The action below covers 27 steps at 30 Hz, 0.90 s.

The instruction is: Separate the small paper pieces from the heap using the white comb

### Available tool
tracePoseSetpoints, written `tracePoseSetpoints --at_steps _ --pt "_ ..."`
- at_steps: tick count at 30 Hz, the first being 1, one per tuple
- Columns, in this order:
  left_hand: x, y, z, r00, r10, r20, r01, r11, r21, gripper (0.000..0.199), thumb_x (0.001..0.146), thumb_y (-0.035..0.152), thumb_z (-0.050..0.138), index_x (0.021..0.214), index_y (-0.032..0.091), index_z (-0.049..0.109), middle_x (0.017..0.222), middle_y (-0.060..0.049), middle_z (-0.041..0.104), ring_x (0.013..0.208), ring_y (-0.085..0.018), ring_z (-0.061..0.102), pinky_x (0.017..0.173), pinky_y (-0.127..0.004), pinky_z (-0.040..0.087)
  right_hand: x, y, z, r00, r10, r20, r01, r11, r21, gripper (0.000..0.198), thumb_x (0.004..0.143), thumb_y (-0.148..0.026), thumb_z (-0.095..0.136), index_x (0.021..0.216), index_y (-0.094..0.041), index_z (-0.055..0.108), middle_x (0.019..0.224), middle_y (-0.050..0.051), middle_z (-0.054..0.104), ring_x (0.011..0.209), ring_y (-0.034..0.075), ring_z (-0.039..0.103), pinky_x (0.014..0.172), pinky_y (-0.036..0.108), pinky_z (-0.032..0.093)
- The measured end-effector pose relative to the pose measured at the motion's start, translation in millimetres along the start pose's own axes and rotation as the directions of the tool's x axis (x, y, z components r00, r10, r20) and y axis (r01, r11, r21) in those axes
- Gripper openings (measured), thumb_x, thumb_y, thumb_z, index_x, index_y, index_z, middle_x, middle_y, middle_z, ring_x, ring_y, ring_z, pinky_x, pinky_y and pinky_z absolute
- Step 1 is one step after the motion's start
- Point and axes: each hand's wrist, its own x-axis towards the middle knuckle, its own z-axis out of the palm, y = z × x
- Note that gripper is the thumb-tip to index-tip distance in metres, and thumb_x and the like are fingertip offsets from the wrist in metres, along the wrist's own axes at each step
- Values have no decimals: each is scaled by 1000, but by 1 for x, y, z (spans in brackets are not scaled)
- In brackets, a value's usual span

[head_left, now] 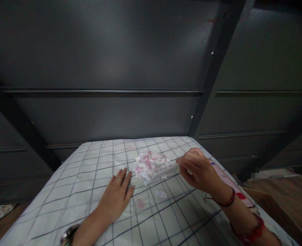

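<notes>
My left hand (118,196) lies flat on the checked tablecloth, fingers spread, its fingertips just left of a heap of small white paper scraps (149,164) with pink-red marks. Held in the pinched fingers of my right hand (195,171) is the edge of a clear plastic bag (164,173). The bag slants down to the left, against the near right side of the heap. How much of the paper is inside it I cannot tell. A loose white scrap (161,193) rests on the cloth, nearer to me than the bag.
A white cloth with dark grid lines (89,177) covers the table. Along its right edge, partly under my right forearm, lies a pink flat item (231,184) with a red patch. Dark panels (110,116) rise behind the table. A cardboard box (271,205) stands at the right.
</notes>
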Motion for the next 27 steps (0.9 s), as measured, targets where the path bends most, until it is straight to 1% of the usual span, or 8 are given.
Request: tracePoseSetpoints --at_steps 2,5,8,11,16,19,24,27 --pt "0 0 0 1000 -7 -7 7 1000 -5 52 93 39 30 132 8 43 139 -19 40 128 -32 35 102 -48 31 0 -2 3 1000 -1 30 2 1000 -21 16 83 -7 41 91 -17 50 64 -2 50 60 12 43 67 31 36" --pt "0 1 1 1000 -16 -8 16 1000 0 51 93 39 31 132 8 44 139 -19 41 128 -32 35 102 -49 31 -1 -3 5 997 -17 73 18 1000 -20 16 83 -7 40 88 -17 51 64 -1 49 61 13 43 67 31 36" --pt "0 0 1 1000 -2 -2 2 1000 13 51 93 39 29 132 9 43 140 -18 40 128 -31 35 102 -48 31 -1 -1 1 999 -25 46 25 1000 4 14 81 -8 41 84 -17 51 61 -2 48 60 13 41 66 31 36" --pt "-1 -1 1 1000 3 -8 -3 1000 12 51 93 40 29 132 10 43 140 -17 40 128 -30 35 102 -47 32 -1 2 -1 1000 -24 21 24 999 -26 14 81 -8 42 86 -17 50 61 -2 48 58 13 41 67 31 36" --pt "1 2 -3 1000 -15 23 14 1000 18 52 93 38 29 133 8 43 140 -18 39 128 -31 34 102 -48 31 -3 1 3 998 -43 51 48 994 -96 15 83 -8 41 91 -15 51 63 -1 51 59 13 41 69 33 37" --pt "1 3 -4 999 -17 38 16 1000 27 51 93 38 29 133 8 42 140 -18 39 129 -31 34 102 -47 30 -3 1 5 998 -48 36 52 991 -121 15 84 -8 41 94 -15 49 64 -1 52 60 14 41 70 34 37" --pt "0 0 -2 1000 1 5 -1 1000 4 51 93 40 30 133 10 42 140 -17 39 128 -30 35 101 -47 32 -2 0 5 998 -48 28 51 990 -133 18 84 -9 40 98 -16 48 65 -1 53 60 14 42 71 34 38" --pt "0 0 -1 1000 -1 -9 1 1000 -11 51 93 40 29 132 9 44 139 -18 40 128 -31 35 101 -47 32 -3 0 5 999 -49 19 52 989 -138 20 83 -8 41 99 -17 47 66 -1 53 61 14 43 71 34 38"
